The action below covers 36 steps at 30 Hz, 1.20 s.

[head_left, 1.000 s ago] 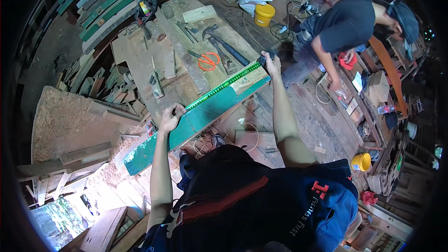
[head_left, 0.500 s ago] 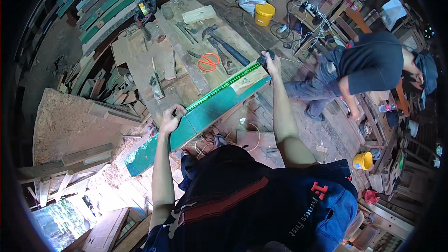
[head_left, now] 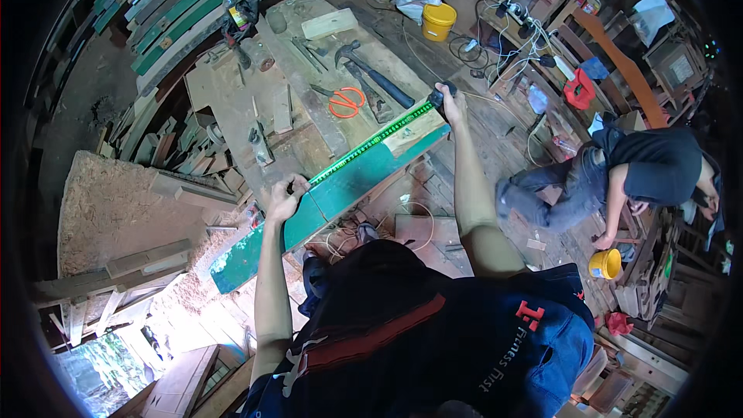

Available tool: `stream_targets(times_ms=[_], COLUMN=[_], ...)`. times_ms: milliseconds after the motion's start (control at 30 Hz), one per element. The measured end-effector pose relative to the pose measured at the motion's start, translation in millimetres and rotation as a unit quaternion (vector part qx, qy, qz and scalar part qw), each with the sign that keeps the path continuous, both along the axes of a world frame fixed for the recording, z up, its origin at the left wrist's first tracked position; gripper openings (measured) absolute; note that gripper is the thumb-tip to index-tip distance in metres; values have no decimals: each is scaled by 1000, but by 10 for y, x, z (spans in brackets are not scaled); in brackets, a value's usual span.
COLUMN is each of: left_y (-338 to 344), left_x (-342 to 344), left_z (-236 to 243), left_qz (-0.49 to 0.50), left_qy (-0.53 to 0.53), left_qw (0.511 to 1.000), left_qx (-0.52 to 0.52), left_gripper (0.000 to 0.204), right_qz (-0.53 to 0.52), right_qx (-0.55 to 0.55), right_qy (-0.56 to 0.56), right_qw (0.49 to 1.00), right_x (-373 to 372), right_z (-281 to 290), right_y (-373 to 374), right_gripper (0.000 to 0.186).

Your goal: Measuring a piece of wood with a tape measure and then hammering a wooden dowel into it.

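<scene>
A green tape measure blade (head_left: 371,142) is stretched along the far edge of a green-painted board (head_left: 340,192). My left hand (head_left: 285,200) pinches the blade's free end between its fingers, over the board's far edge. At the blade's other end, my right hand (head_left: 454,106) is closed round the dark tape case (head_left: 443,94), by the board's right end. A thin dark line crosses the board just right of my left hand. Bare pale wood shows on the board near my right hand.
Beyond the board, a workbench (head_left: 298,151) bears orange-handled scissors (head_left: 346,102), a hammer (head_left: 379,81), a hand plane (head_left: 261,147) and a wood block (head_left: 330,24). A person (head_left: 658,162) bends low at the right, near a yellow bucket (head_left: 605,264). Cables (head_left: 518,39) lie at the far right.
The other person has moved nearer and further right, reaching down toward the yellow bucket. Both my hands, the tape and the board stay almost where they were.
</scene>
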<state>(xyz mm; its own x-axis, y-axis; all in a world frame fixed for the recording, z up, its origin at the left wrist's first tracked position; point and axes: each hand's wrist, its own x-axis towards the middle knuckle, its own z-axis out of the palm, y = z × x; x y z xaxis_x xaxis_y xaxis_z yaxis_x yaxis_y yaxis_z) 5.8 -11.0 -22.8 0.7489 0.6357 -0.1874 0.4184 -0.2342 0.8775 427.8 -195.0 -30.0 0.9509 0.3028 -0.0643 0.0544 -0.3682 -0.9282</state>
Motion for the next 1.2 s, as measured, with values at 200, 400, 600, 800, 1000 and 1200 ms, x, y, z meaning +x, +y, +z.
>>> stream_targets(times_ms=[200, 400, 600, 800, 1000, 1200], left_y=[5, 14, -4, 22, 17, 13], left_x=[-6, -4, 22, -4, -23, 6], left_z=[-5, -24, 47, -35, -45, -38], left_qz=[1, -3, -2, -6, -1, 2], left_qy=[7, 4, 3, 5, -1, -8], left_qw=[1000, 1000, 1000, 1000, 1000, 1000], left_qx=[7, 13, -1, 21, 11, 27], left_gripper=[10, 10, 11, 11, 10, 8], right_qz=[-10, 0, 6, 18, -6, 36], right_qx=[-29, -34, -36, -22, -69, -28], right_qy=[1, -11, -24, -26, -29, 9], right_qw=[1000, 999, 999, 999, 997, 999], right_x=[-54, 64, 58, 29, 56, 199], right_z=[106, -63, -49, -16, -61, -220], right_y=[11, 1, 3, 6, 39, 26], right_gripper=[52, 50, 49, 49, 50, 49])
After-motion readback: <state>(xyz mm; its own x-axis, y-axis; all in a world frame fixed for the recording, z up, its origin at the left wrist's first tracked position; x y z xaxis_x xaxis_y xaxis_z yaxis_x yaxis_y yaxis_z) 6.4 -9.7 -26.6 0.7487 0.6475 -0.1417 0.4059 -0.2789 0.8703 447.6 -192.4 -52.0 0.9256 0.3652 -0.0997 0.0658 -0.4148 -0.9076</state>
